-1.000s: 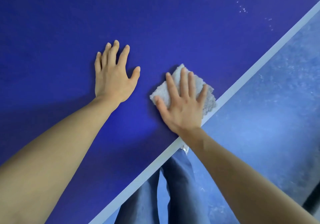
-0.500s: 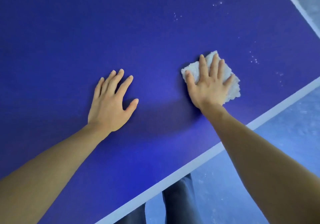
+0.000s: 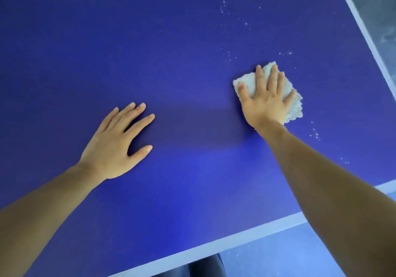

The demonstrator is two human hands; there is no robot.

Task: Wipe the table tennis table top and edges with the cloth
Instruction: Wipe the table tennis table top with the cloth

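Note:
The dark blue table tennis table top [image 3: 171, 51] fills most of the view. A folded white fluffy cloth [image 3: 294, 103] lies on it at the right. My right hand [image 3: 265, 101] presses flat on the cloth with straight, spread fingers. My left hand [image 3: 115, 146] rests flat on the bare table to the left, fingers spread, well apart from the cloth. White specks [image 3: 228, 57] dot the surface beyond and to the right of the cloth.
A white line [image 3: 235, 239] runs along the near edge, and another white line [image 3: 368, 41] along the right edge, meeting off-frame at a corner. Bluish floor [image 3: 289, 257] lies below the near edge. My dark trouser leg [image 3: 205, 266] shows under it.
My right hand has slid the cloth away from the near edge, farther onto the table and to the right. My left hand stays flat on the surface; the view has shifted.

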